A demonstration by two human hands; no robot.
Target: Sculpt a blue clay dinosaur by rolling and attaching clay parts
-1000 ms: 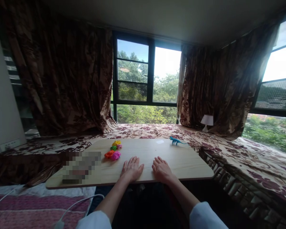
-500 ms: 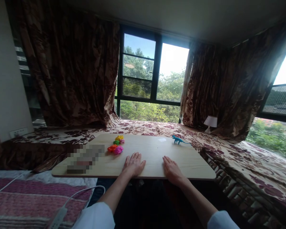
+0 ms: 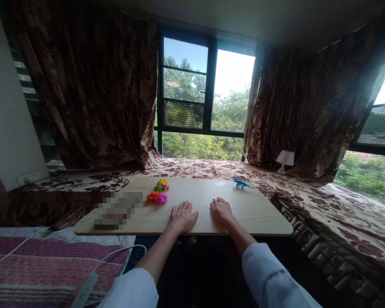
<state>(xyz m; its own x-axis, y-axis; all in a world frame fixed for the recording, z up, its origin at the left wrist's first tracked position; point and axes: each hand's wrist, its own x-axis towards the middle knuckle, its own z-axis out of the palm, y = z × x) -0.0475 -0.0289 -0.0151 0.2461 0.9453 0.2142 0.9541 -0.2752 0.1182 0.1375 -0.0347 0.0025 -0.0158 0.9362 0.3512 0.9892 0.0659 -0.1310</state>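
My left hand (image 3: 183, 217) lies palm down on the pale wooden tabletop (image 3: 192, 188), fingers spread, holding nothing. To its right, my right hand (image 3: 222, 210) also rests on the board with empty, slightly bent fingers. Up and left of my left hand sits a small group of bright crinkled pieces: a magenta one (image 3: 161, 198), an orange one (image 3: 152, 196), a green one (image 3: 158, 188) and a yellow one (image 3: 162, 182). What they are exactly I cannot make out. A blue toy dinosaur (image 3: 240, 184) stands near the far right edge, beyond my right hand.
A blurred-out flat object (image 3: 117, 210) lies at the table's left. Behind are a floral-covered window ledge (image 3: 199, 167), curtains (image 3: 109, 94) and a small white lamp (image 3: 285, 158). A power strip (image 3: 83, 291) with a white cable lies on the striped bedding (image 3: 45, 265) at lower left.
My right hand has slid left and forward across the board, closer to my left hand. My left hand stays nearly in place. The view has shifted slightly; the toys have not moved on the table.
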